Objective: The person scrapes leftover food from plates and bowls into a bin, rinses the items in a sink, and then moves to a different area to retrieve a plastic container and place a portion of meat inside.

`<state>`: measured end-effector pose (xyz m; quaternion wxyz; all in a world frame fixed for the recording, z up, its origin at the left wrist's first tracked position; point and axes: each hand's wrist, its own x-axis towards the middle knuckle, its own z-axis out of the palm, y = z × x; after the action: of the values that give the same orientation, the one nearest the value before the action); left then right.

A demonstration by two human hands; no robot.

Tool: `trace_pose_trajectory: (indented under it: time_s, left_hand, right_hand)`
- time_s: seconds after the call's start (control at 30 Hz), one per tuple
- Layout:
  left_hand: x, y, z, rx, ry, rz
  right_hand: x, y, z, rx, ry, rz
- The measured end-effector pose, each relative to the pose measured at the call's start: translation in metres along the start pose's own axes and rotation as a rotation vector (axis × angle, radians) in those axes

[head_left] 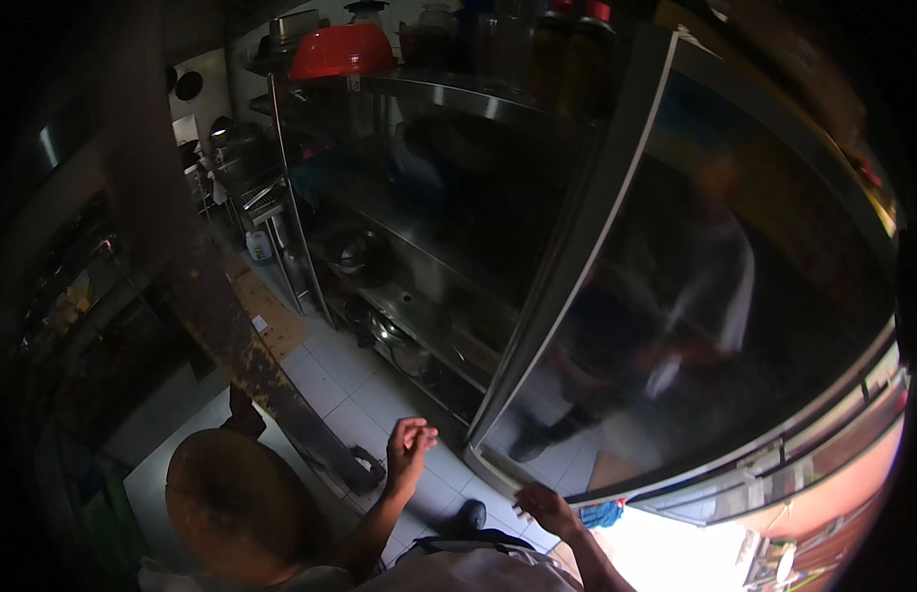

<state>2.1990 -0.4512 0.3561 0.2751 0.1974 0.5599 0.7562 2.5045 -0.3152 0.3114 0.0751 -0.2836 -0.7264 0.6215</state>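
My left hand [409, 444] is raised over the tiled floor with its fingers loosely bent, and I see nothing in it. Lower and to the right, my right hand [541, 509] hangs near the bottom corner of a glass-fronted cabinet [651, 311], its fingers apart and empty. Whether it touches the frame, I cannot tell. To the left of my left forearm is a round wooden board [233, 510] with a dark patch, beside a pale metal surface [162, 459]. A dark, hand-like shape [244, 414] shows behind its upper edge, too dim to identify.
A scuffed post [266, 370] slants down to the floor [370, 403] at my left. Ahead, a metal shelf unit [429, 311] holds pots, with a red plastic basin [342, 52] on top. A plastic jug [258, 246] and flattened cardboard [270, 318] lie farther back.
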Motion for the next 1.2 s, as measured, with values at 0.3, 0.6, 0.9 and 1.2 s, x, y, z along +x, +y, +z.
trace_pose_trajectory:
  time_s: [0.3, 0.6, 0.9, 1.2]
  left_hand:
    - [0.224, 0.105, 0.022, -0.178, 0.358, 0.234]
    - [0.519, 0.211, -0.015, -0.04, 0.327, 0.501]
    - [0.835, 0.162, -0.059, -0.013, 0.128, 0.009]
    - [0.987, 0.094, -0.018, -0.347, 0.174, -0.087]
  right_hand:
    - [0.287, -0.251, 0.013, 0.16, 0.0, -0.566]
    - [0.423, -0.333, 0.027, 0.257, 0.293, -0.56]
    - [0.516, -0.436, 0.016, -0.341, 0.624, -0.538]
    - [0.563, -0.411, -0.007, -0.598, 0.799, -0.747]
